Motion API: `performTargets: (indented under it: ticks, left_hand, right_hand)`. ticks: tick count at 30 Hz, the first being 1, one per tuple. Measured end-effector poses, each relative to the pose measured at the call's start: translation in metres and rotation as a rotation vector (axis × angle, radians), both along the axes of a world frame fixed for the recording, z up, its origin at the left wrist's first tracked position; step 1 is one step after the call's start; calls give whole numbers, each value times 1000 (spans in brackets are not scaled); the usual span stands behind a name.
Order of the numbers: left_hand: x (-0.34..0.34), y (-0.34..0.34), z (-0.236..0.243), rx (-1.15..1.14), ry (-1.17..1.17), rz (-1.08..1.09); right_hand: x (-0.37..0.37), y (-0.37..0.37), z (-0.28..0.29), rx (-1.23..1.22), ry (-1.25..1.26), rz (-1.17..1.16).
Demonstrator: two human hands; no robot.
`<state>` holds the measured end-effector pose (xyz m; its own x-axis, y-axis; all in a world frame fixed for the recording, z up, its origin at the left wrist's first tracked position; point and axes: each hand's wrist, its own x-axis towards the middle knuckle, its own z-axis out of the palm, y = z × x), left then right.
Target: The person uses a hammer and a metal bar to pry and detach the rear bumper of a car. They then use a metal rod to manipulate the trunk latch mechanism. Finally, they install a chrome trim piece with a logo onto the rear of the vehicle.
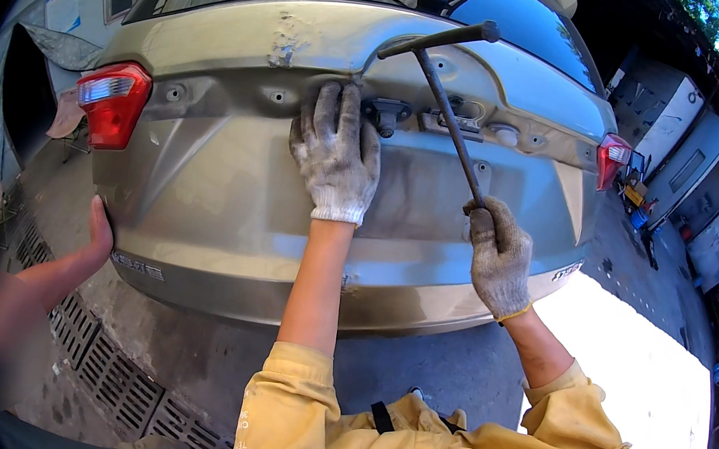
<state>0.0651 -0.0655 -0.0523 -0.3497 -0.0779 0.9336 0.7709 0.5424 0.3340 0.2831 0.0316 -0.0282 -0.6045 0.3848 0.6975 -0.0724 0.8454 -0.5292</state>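
Observation:
A gold-coloured car tailgate [224,195] with scuffed, dented paint fills the middle. My left hand [333,151], in a soiled knit glove, lies on it just left of the dark latch fitting [387,115]. Its fingers are stretched upward, flat against the recessed panel, and hold nothing. My right hand [504,255], also gloved, is closed round the lower end of a metal hammer [447,103]. The slim handle slants up and left, and the long narrow head is raised in front of the upper tailgate. From this view I cannot tell whether the head touches the panel.
At the left, another person's bare hand [101,228] rests against the car's lower side. Red tail lights [112,104] flank the tailgate. A slotted drain grate [113,378] runs along the floor. Pale cabinets [713,161] and tools stand at the right beyond bright sunlit ground.

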Motion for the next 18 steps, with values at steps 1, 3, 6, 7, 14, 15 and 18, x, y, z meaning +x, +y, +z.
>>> performTargets:
  ticks: [1,3,6,7,14,15,18]
  left_hand:
    - [-2,0,1,20,4,-8]
    - [-5,-1,-1,42,9,-23]
    - [-4,-1,0,42,6,-40]
    - [-4,0,0,41,9,-42]
    - [-4,0,-1,25,22,-24]
    - [-5,0,-1,23,27,-25]
    - [-3,1,-2,27,16,-42]
  right_hand:
    - [0,-2,1,12,-23,-14]
    - [1,-11,9,11,-31,-21]
    - [4,-21,12,1,18,14]
    - [5,-23,11,-5,45,34]
    - [-13,-18,8,66,73,-2]
    - [-15,-15,3,117,124,27]
    - [-17,-4,-7,210,168,61]
